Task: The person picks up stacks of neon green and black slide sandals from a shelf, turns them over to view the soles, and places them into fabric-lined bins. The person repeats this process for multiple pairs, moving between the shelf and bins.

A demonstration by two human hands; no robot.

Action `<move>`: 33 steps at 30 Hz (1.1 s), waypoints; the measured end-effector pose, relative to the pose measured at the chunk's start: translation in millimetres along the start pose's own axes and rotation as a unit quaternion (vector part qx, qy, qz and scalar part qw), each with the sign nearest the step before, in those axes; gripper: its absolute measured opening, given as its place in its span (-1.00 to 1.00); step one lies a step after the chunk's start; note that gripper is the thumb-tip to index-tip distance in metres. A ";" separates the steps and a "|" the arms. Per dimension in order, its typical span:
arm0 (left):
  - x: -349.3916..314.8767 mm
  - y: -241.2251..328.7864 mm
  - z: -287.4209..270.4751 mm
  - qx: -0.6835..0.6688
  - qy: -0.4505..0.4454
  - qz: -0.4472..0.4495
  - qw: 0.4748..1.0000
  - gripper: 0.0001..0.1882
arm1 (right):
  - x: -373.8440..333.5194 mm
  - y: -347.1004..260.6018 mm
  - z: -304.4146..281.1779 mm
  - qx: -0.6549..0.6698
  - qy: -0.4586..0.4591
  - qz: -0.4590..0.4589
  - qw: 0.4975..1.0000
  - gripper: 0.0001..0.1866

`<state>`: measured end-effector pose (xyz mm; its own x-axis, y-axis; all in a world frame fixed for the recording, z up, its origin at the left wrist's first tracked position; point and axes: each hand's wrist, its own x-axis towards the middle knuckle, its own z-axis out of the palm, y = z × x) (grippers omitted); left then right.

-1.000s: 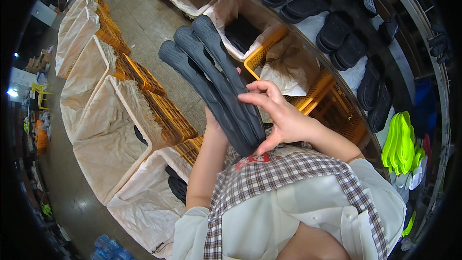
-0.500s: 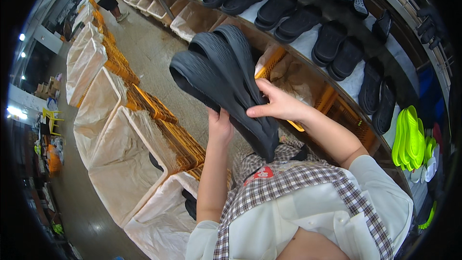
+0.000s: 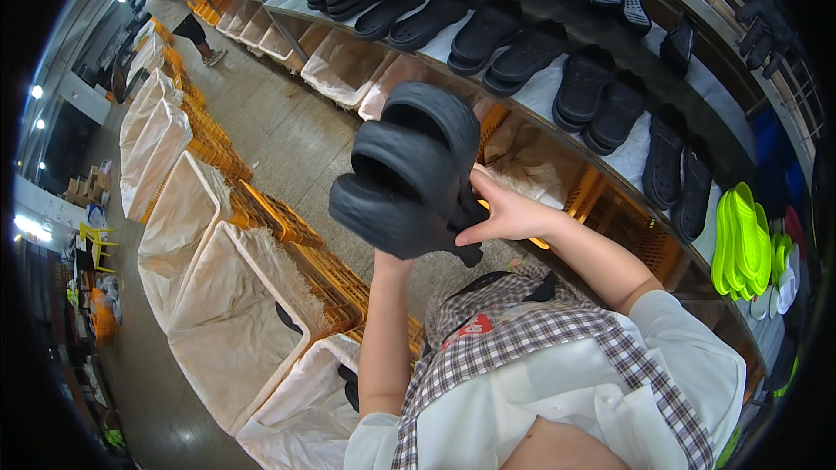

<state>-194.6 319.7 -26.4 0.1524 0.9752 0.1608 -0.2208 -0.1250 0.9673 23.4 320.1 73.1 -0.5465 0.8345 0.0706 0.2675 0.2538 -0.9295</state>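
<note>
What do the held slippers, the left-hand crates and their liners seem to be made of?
Slippers: probably moulded foam or rubber, matt black; thick, rounded, no stitching visible.
Crates: likely plastic, orange; openwork walls.
Liners: dull cream, perhaps woven fabric; creased, with frayed edges.

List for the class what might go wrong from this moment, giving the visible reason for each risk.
1. The three black slippers are fanned apart and the right hand grips near one edge, so one might slide out.
2. They are held up above the floor, with lined crates to the left, so a dropped one could land in either.
3. Similar black slippers line the shelf, so a mix-up seems possible.
</note>
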 end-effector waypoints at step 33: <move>-31.2 67.6 25.9 -0.436 0.038 -0.217 0.872 -0.55 | -19.5 -22.9 33.9 0.417 0.053 0.082 0.904 -0.34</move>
<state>-189.3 276.0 39.1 0.3470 0.9098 -0.2279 -0.8128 0.4130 0.4108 1.0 281.4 80.7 -0.4634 0.8805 -0.1001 -0.3767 -0.2980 -0.8771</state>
